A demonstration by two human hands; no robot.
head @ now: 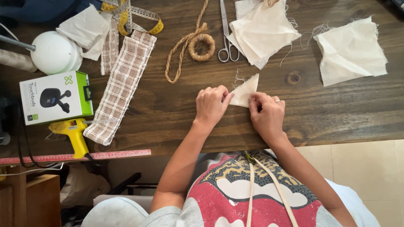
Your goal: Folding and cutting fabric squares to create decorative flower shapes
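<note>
Left hand point(210, 104) and right hand point(266, 112) both pinch the folded cream cloth triangle point(245, 90) flat on the counter point(168, 105) (frayed threads at its tip): best keep edges aligned, press the crease firmly.

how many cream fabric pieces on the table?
3 at least: folded triangle under both hands, stack beside the scissors, square far right. The stack holds several layers, uncountable.
</note>
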